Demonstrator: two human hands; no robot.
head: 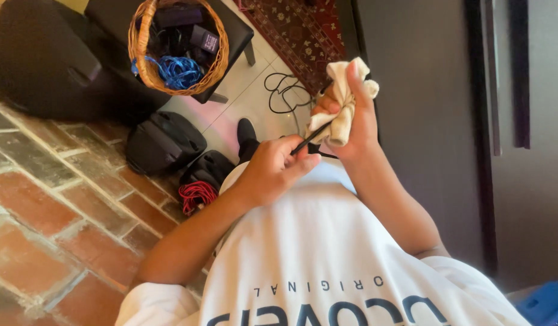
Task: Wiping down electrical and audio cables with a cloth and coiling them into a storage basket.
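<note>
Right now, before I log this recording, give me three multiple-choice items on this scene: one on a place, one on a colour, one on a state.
1. Where does the round woven wicker basket sit?
A. on a dark stool
B. on the brick floor
C. on the patterned rug

2. What colour is the coiled cable beside the black bags on the floor?
A. blue
B. red
C. white

3. What is the right hand doing?
A. hanging open
B. gripping a crumpled cream cloth around a thin black stick-like tool
C. resting flat on the white shirt

Answers: 1 A, the basket's base rests on the dark seat. 2 B, the coil is red. 3 B, its fingers close on the cloth, while the left hand pinches the tool's lower end.
</note>
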